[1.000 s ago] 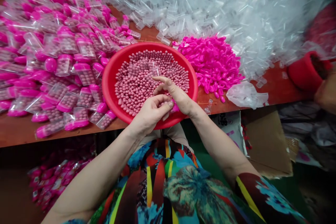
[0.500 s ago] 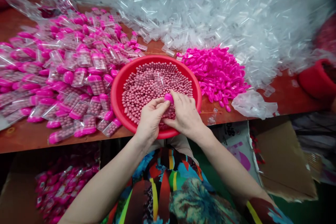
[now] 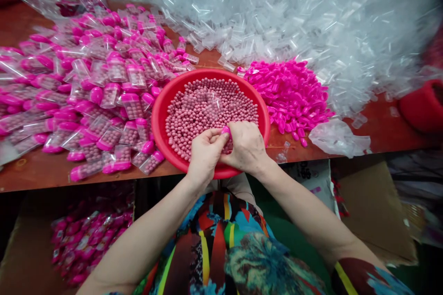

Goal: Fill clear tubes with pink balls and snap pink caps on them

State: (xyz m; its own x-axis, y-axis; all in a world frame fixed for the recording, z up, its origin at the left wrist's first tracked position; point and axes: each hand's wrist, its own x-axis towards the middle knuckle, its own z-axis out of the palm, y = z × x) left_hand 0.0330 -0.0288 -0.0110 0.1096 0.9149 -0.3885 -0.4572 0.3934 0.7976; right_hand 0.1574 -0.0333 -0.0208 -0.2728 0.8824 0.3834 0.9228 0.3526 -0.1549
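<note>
Pinching a pink cap (image 3: 226, 130) in the left hand (image 3: 206, 154), curling the right hand (image 3: 247, 147) against it, grasp too hidden to tell, above the red basin (image 3: 159, 120) at frame centre; ideally pressing evenly, keeping level.

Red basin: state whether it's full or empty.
Partly full: pink beads cover much of the bottom of the red basin, and its inner wall shows bare on the left.

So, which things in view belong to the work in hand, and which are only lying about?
In the work, it seems:
cap between left hand and right hand
beads
bowl
loose caps
clear tubes
filled tubes

Apparently lying about:
crumpled bag
carton at right
</note>
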